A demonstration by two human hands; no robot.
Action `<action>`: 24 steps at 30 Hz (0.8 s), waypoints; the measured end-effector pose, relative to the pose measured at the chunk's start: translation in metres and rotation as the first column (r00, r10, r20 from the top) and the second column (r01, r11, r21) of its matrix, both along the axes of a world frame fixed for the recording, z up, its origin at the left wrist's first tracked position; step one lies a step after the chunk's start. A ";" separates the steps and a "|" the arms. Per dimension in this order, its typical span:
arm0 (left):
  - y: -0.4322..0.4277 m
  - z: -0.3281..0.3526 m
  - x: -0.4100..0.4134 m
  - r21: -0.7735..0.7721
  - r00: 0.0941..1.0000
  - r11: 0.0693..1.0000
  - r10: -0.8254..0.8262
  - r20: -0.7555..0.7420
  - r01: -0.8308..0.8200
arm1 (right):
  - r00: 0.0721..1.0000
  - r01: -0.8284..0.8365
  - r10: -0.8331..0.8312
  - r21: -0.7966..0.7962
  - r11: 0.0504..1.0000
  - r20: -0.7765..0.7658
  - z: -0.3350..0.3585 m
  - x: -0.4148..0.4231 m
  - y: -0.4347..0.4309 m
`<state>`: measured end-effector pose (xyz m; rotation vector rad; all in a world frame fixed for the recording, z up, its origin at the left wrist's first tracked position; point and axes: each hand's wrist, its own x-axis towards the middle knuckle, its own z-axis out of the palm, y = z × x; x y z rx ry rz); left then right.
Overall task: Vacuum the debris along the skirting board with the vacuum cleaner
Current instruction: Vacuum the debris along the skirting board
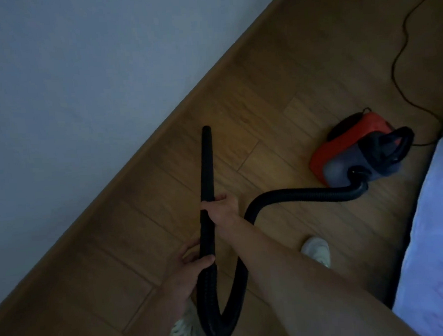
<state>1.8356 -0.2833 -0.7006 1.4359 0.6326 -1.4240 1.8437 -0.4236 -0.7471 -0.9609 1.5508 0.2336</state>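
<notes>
Slanting across frame, the brown wooden skirting board (pixel 167 134) lies just left of the long black plastic wand (pixel 205 168) tip; the red-and-grey canister vacuum cleaner (pixel 343 159) sits well right. Nearer the tip, the right hand (pixel 221 209) grips mid-wand; the left hand (pixel 192 262) curls round lower.

The floor (pixel 299 61) is showing wood-grain planks with a faint satin sheen, and the skirting (pixel 162 140) is looking like the same brown wood, matt. The wall (pixel 82 72) is reading smooth and matt. The tube (pixel 206 163) is looking like smooth black plastic, the hose (pixel 306 194) ribbed, the vacuum (pixel 352 140) glossy orange plastic, the bedding (pixel 437 233) soft cloth.
</notes>
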 end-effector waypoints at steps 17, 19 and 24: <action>-0.121 0.075 -0.092 -0.062 0.814 0.844 -0.492 0.308 0.533 | 0.966 0.256 -0.237 -0.254 0.933 0.105 0.095 -0.152 -0.115; -0.131 0.085 -0.106 -0.049 0.756 0.788 -0.570 0.321 0.614 | 0.954 0.295 -0.270 -0.264 0.918 0.127 0.109 -0.176 -0.121; -0.161 0.109 -0.156 -0.009 0.620 0.654 -0.713 0.328 0.757 | 0.929 0.368 -0.337 -0.284 0.885 0.152 0.135 -0.246 -0.140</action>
